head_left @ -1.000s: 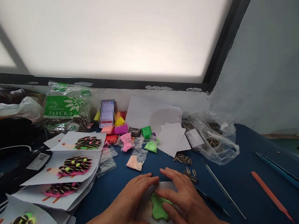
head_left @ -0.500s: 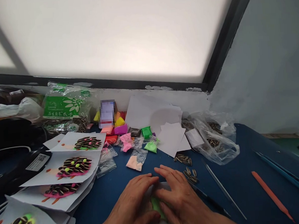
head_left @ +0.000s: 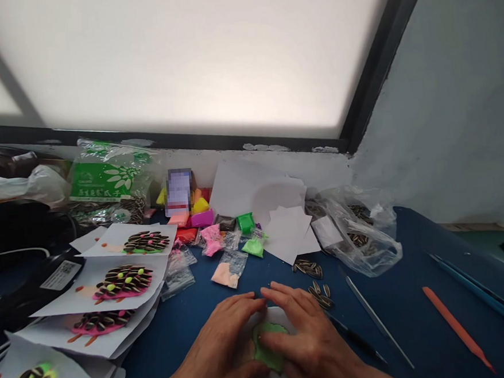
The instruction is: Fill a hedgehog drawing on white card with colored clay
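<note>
Both sets of fingers look released, loosely curved, nothing pinched that I can see. Right hand (head_left: 308, 337) is nearer: one digit lies across the green clay (head_left: 268, 357). Left hand (head_left: 224, 346) flanks it, thumb just beside the clay's edge; I can't tell if it touches. So I read the clay as under the right fingers, right of the left ones, flat on white paper (head_left: 280, 314). Long axis: can't call it, its right part is covered.

Counts, going outward: 1 clay patch. 2 loose seed piles (head_left: 310, 269) past the right hand; seeds overlap, no count. To the right: 1 dark pen (head_left: 361, 343), 1 silver tool (head_left: 377, 318), 1 orange tool (head_left: 457, 328), 1 blue slender item (head_left: 484, 293). Left: 4 seeded pictures (head_left: 124, 281). Far side of the table (head_left: 155, 348): 1 phone (head_left: 178, 191), 1 green-printed bag (head_left: 102, 181), 1 clear seed bag (head_left: 363, 247). Colored packets (head_left: 203, 218) overlap, can't total them.
</note>
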The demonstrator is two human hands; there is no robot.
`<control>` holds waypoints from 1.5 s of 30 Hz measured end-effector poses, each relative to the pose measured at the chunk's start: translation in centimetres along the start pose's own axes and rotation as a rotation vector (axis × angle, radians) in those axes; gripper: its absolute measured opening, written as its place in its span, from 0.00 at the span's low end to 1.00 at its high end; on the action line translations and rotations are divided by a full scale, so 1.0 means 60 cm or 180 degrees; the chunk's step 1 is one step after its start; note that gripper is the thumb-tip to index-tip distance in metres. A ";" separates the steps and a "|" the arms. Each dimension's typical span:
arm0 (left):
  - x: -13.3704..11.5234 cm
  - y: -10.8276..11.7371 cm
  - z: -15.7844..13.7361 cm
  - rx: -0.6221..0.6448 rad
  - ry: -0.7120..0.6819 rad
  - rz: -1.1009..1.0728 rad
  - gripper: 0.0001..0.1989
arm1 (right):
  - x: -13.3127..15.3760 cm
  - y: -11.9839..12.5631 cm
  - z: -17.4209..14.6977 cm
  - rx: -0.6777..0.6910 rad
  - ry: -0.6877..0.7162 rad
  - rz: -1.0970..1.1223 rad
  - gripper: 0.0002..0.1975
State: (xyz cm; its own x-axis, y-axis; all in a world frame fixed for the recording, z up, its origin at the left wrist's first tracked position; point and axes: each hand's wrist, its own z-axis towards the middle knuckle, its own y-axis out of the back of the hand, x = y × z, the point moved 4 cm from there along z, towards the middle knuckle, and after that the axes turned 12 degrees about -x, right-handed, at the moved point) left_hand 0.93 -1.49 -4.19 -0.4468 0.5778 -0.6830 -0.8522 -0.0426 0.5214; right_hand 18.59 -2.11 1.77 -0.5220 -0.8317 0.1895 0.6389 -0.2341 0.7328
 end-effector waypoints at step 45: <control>0.002 -0.004 -0.002 0.0106 0.0213 0.0072 0.38 | -0.011 -0.018 -0.015 0.0098 -0.0088 -0.0087 0.10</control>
State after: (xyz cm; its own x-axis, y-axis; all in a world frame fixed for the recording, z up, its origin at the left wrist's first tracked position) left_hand 1.04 -1.47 -4.46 -0.4839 0.5212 -0.7030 -0.8327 -0.0271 0.5531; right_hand 18.73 -1.76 0.29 -0.5547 -0.8108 0.1867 0.6067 -0.2406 0.7577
